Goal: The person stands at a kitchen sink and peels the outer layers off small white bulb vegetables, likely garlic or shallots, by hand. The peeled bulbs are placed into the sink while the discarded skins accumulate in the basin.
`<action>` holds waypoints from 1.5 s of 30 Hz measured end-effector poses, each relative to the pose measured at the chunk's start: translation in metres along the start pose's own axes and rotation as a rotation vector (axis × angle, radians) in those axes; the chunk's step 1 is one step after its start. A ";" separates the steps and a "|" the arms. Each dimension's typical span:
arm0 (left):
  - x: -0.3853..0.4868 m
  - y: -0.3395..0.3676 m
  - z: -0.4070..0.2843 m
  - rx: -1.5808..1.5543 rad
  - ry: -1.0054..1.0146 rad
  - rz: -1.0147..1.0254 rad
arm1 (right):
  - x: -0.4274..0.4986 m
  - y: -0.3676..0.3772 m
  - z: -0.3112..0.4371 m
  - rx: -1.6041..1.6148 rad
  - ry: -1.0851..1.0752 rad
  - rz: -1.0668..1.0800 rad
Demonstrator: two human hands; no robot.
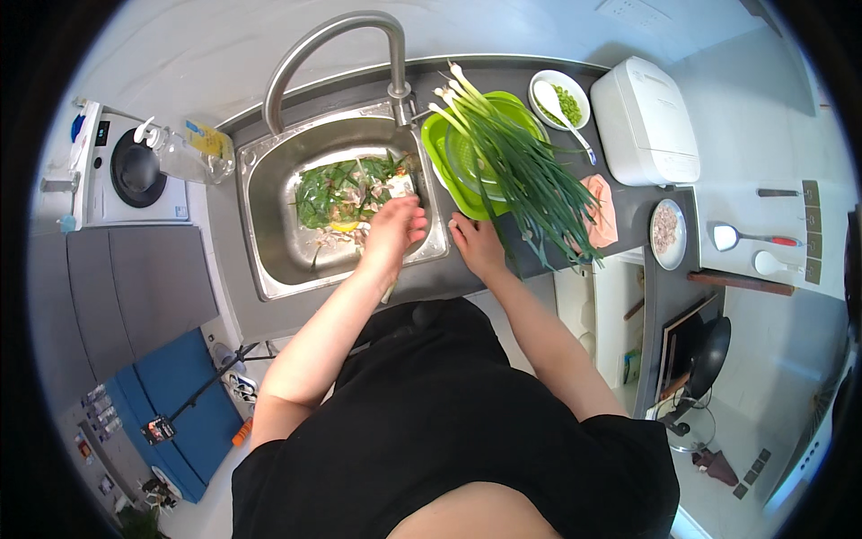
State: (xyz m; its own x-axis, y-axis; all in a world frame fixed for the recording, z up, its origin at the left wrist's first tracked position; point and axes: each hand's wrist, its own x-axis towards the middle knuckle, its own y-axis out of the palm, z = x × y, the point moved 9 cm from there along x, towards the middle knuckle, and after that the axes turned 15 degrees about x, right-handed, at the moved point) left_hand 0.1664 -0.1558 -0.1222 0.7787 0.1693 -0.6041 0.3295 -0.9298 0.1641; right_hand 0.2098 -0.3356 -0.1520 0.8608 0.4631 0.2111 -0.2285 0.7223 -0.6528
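Note:
Over the right rim of the stainless steel sink [273,273] hovers my left hand [394,229], its fingers loosely spread and slightly blurred; I see nothing in them, though the palm is hidden. My right hand [479,246] is at the counter just right of the sink, fingertips and thumb close together. A small pale spot shows at those fingertips, too small to name. Green leaf trimmings [320,192], pale peelings and a yellow piece [345,227] lie in the basin. Beside my right hand, a bunch of scallions [532,182] rests across a green plastic basket [465,195]. A pale stalk [388,291] shows below my left wrist.
A curved faucet [337,21] arches behind the sink; a pump bottle [195,151] stands left. Rightward are a bowl of green peas [569,104] with a white spoon [549,101], a pink cloth [599,209], a white appliance [646,124] and a plate of chopped meat [665,229].

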 end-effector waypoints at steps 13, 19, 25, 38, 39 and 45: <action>-0.050 0.184 -0.002 1.199 0.999 0.476 | -0.005 0.009 0.010 0.034 -0.323 0.176; -0.055 0.223 0.006 1.183 0.982 0.552 | -0.018 0.005 0.013 -0.192 -0.350 0.257; -0.065 0.294 0.059 1.482 1.202 0.845 | -0.025 0.011 0.000 -0.095 -0.354 0.156; 0.023 0.350 0.147 1.653 0.737 0.801 | -0.052 0.016 0.008 0.674 0.365 0.190; 0.022 0.349 0.144 1.622 0.670 0.794 | -0.056 0.025 0.001 0.836 0.490 0.180; -0.100 0.334 0.020 1.029 1.342 0.771 | -0.079 0.061 -0.022 1.724 1.005 0.330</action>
State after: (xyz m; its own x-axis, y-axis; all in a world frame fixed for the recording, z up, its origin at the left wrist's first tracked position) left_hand 0.1879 -0.4895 -0.0230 0.5978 -0.6987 0.3930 -0.2718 -0.6379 -0.7206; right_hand 0.1383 -0.3395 -0.2244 0.4625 0.6996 -0.5446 0.0148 0.6081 0.7937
